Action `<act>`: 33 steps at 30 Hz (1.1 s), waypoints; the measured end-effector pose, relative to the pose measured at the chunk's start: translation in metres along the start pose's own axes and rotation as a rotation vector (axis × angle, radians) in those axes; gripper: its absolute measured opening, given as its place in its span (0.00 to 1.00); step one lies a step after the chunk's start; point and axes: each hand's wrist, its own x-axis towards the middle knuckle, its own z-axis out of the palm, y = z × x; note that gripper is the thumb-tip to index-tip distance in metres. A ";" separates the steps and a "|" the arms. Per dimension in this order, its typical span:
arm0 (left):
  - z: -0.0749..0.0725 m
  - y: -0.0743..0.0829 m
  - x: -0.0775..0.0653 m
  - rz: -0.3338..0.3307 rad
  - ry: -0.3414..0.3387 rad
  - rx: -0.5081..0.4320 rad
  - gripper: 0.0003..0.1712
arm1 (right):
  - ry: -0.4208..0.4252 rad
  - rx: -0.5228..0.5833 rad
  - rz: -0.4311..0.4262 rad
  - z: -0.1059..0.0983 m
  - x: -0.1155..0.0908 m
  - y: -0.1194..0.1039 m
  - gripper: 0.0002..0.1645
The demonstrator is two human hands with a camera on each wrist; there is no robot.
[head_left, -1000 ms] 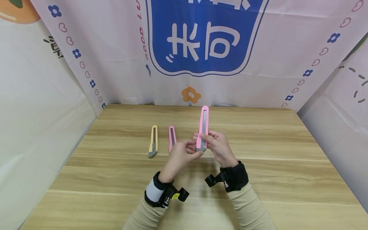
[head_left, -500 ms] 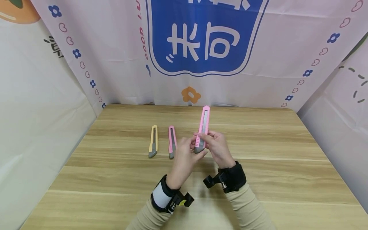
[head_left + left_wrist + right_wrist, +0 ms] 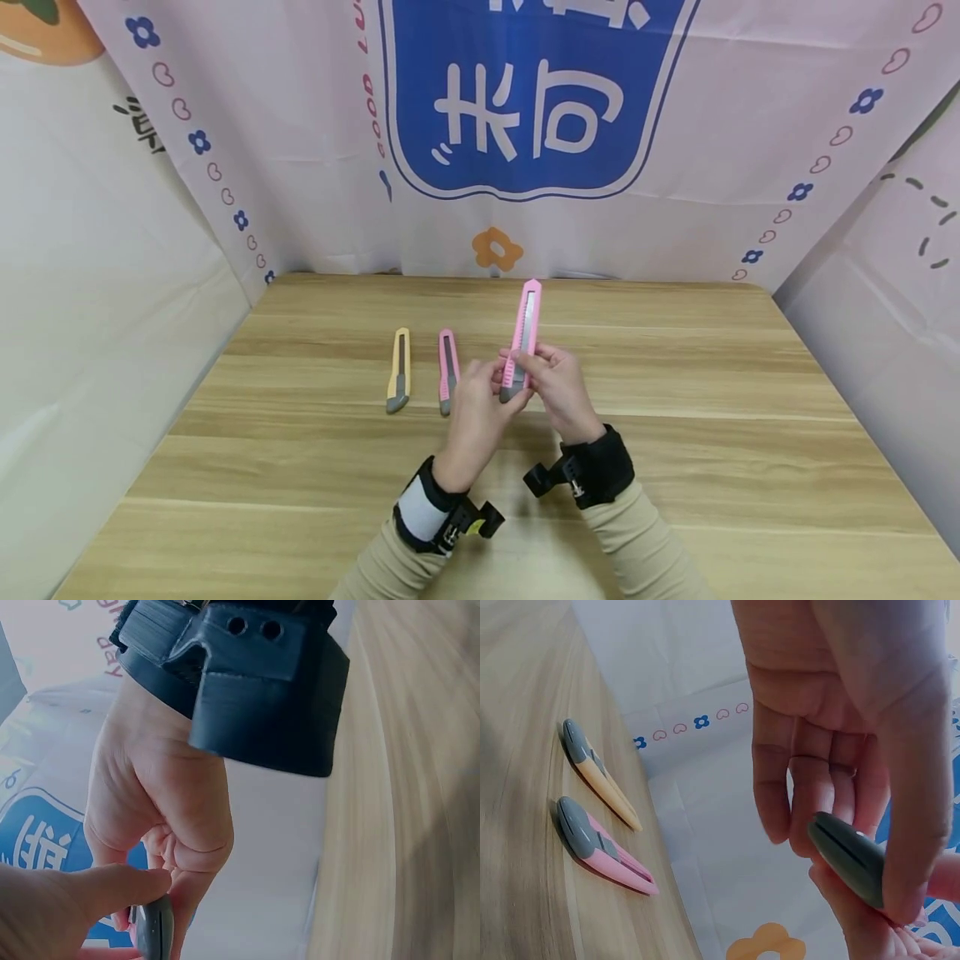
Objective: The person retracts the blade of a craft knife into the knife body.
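A pink utility knife (image 3: 528,312) with a grey end is held up between the two hands, its slotted end pointing away. My right hand (image 3: 561,393) grips its side, thumb across the handle. At the grey end (image 3: 847,859), my left hand (image 3: 474,417) pinches with thumb and fingers. In the left wrist view, part of the grip is hidden behind the fingers. Left of the hands, a second pink utility knife (image 3: 448,367) lies on the wooden table (image 3: 712,467), partly covered by my left hand in the head view. Beside it lies a yellow utility knife (image 3: 400,367).
A printed cloth (image 3: 315,125) hangs behind the table's far edge, and pale cloth (image 3: 97,292) stands along the left side. Each wrist wears a black strap with a small camera, the left strap (image 3: 431,508) and right strap (image 3: 600,467) close together.
My left hand has moved right and closer around the held knife's grey end. The held knife and right hand have shifted slightly left. More of the lying pink knife shows now than one second ago.
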 end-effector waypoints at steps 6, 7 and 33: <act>-0.003 -0.004 0.001 0.043 0.018 0.040 0.24 | -0.008 0.021 0.002 0.001 0.000 0.001 0.22; -0.004 -0.004 0.002 0.048 0.018 0.047 0.24 | -0.016 0.024 0.002 0.001 0.000 0.001 0.22; -0.058 -0.075 0.031 -0.276 -0.075 0.151 0.21 | -0.065 0.071 0.028 -0.011 0.000 -0.006 0.23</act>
